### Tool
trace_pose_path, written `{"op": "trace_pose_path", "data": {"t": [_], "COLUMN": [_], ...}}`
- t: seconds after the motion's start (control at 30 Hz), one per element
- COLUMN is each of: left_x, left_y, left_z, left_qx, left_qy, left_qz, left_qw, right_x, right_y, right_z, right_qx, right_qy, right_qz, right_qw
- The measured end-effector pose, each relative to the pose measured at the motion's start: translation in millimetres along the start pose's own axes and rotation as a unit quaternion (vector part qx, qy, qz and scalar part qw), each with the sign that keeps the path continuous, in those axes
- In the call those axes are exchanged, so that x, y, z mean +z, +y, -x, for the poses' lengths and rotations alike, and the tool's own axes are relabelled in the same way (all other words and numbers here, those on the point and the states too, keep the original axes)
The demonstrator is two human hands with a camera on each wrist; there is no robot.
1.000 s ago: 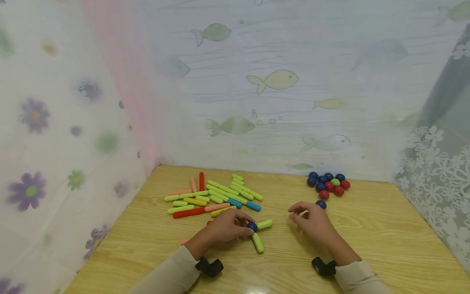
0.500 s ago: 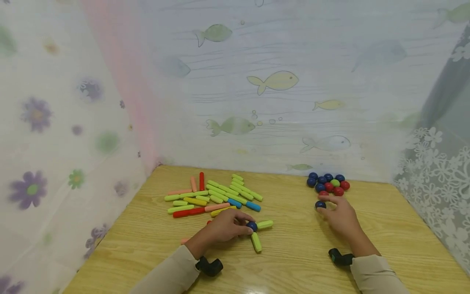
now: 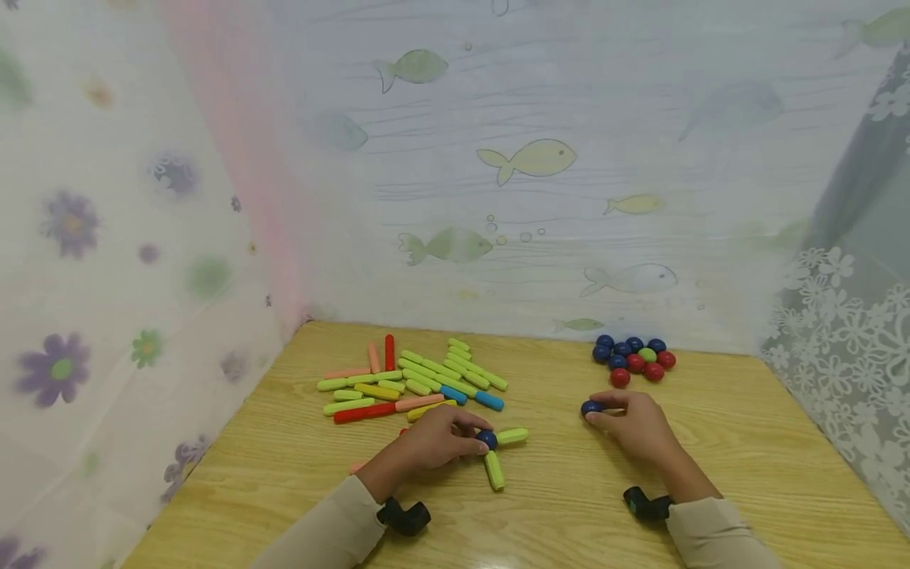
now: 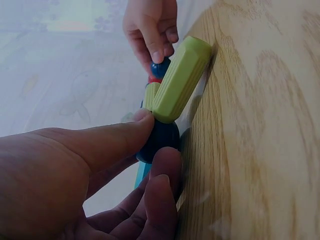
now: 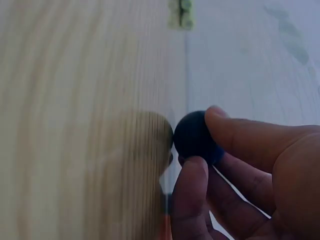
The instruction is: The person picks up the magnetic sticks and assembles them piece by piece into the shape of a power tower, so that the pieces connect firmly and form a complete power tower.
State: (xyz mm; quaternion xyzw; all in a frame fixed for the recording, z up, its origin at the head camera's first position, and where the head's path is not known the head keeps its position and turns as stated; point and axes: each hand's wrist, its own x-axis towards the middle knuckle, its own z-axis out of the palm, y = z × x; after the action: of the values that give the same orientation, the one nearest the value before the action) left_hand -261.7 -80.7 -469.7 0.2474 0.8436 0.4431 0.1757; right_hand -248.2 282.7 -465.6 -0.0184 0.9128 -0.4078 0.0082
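Note:
Near the table's middle my left hand (image 3: 444, 437) pinches a dark blue ball (image 3: 486, 440) between thumb and fingers. Two light green rods join that ball: one rod (image 3: 512, 436) points right, the other rod (image 3: 494, 471) toward me. In the left wrist view a green rod (image 4: 183, 80) stands out from the blue ball (image 4: 161, 141) just past the thumb. To the right, my right hand (image 3: 637, 425) grips a second dark blue ball (image 3: 591, 408) by its fingertips. The right wrist view shows this ball (image 5: 195, 135) between thumb and fingers, close over the tabletop.
Behind the left hand lies a spread of rods in green, yellow, red, pink and blue, such as a red rod (image 3: 389, 352). At back right sits a cluster of blue and red balls with one green ball (image 3: 647, 356). A fish-print curtain (image 3: 455, 197) borders the table's far edge.
My right hand reached right to the loose blue ball, took hold of it and brought it back left and a little nearer. The left hand has kept its grip in place.

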Motion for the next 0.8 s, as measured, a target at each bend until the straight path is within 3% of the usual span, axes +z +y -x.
{"op": "trace_pose_path", "data": {"t": [0.47,0.8], "left_x": [-0.1,-0.3], "left_y": [-0.6,-0.7], "left_z": [-1.1,-1.9], "left_qx": [-0.002,0.001], "left_qy": [-0.007,-0.006], "left_qz": [-0.011,-0.011], "left_qw": [0.9999,0.9999], "right_x": [41.1,49.9], "right_y": [-34.4,-44.4], "right_z": [9.2,13.4], "right_qx": [-0.03,-0.048], "right_qy": [-0.075,-0.094], "right_qz": [-0.036,-0.039], "right_qw": [0.9961,0.9936]}}
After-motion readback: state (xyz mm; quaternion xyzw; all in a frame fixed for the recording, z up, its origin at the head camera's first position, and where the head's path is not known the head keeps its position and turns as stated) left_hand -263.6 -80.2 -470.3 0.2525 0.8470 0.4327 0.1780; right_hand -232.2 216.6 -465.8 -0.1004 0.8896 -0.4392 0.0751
